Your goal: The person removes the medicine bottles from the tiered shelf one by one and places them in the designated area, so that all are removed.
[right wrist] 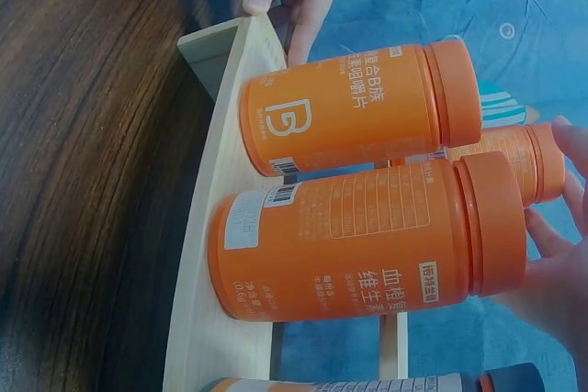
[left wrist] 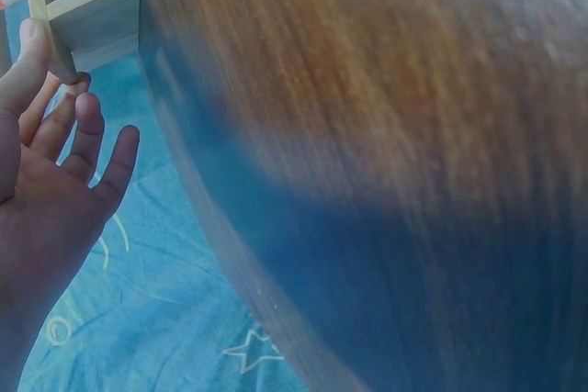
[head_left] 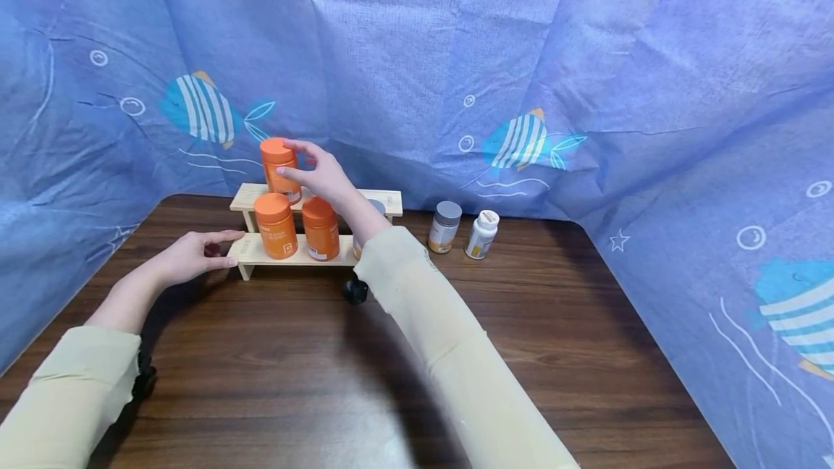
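Observation:
A two-step wooden shelf (head_left: 260, 250) stands at the back of the dark wooden table (head_left: 274, 382). On its upper step my right hand (head_left: 295, 159) grips an upright orange bottle (head_left: 279, 174), thumb on its side and fingers over the lid. Two more orange bottles (head_left: 276, 225) (head_left: 321, 228) stand on the lower step; the right wrist view shows them close up (right wrist: 358, 107) (right wrist: 367, 240), with the held bottle (right wrist: 514, 167) behind. My left hand (head_left: 195, 255) lies on the table with straight fingers touching the shelf's left end (left wrist: 96, 16).
A grey-lidded bottle (head_left: 445, 226) and a white bottle (head_left: 482, 234) stand on the table right of the shelf. Another grey-lidded bottle (head_left: 378, 206) is partly hidden behind my right forearm. Blue fish-print cloth (head_left: 586, 93) walls in the back and both sides.

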`<state>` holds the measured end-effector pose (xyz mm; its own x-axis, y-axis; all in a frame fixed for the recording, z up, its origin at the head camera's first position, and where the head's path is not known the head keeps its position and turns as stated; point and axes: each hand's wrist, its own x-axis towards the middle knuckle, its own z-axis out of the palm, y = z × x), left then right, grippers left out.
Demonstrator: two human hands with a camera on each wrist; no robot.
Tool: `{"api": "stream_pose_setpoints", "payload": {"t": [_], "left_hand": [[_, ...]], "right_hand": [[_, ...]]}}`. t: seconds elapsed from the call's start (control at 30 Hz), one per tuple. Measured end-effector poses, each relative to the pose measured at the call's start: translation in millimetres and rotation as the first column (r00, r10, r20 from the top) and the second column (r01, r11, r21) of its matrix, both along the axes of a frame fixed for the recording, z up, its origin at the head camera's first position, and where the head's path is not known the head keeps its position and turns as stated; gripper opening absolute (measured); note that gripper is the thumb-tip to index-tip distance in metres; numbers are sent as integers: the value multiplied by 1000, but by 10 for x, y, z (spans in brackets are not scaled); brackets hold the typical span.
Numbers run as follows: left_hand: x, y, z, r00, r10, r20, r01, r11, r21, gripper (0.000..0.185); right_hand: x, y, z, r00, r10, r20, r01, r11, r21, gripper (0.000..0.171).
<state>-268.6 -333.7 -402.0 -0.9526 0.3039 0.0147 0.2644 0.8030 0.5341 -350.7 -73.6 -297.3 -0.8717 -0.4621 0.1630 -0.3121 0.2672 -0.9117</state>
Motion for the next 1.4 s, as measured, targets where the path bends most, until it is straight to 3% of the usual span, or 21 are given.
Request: {"api": "stream_pose_setpoints", "payload": {"t": [0.47,0.93,1.4], "left_hand": [[-13,19,0,1000,-13,-17,13,1000,-7,59],[-47,22,21,1000,-3,-5,3,1000,-16,60],[-4,0,13,1000,4,-3,-4,1000,-9,59]], "right_hand": [[-64,-43,7,1000,-4,8,4,1000,-2,51],[-137,-62,99,996,-33,-80,40,995,87,40],[-135,-146,-39,989,-46,-137,53,997,52,33]]}}
